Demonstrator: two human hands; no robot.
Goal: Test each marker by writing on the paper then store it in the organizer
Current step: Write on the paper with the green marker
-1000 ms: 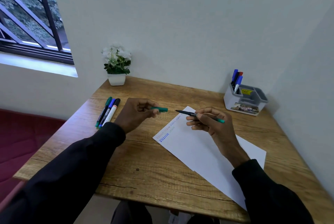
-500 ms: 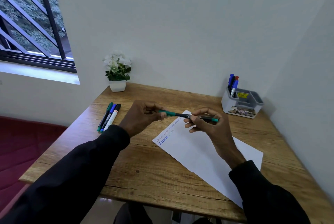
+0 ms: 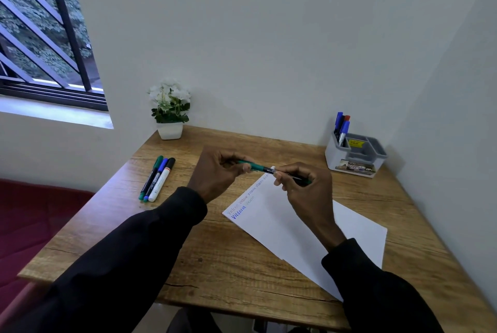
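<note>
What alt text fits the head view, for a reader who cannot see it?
A left hand and a right hand hold one green marker above the paper on a wooden desk. To the left lie three markers; the organizer holds more markers.

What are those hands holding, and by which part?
One green marker: the left hand grips its cap end, the right hand its barrel.

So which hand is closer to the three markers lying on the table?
Left. The left hand is just right of the three markers, not touching them. The right hand is farther right, over the paper, holding the other end of the green marker.
</note>
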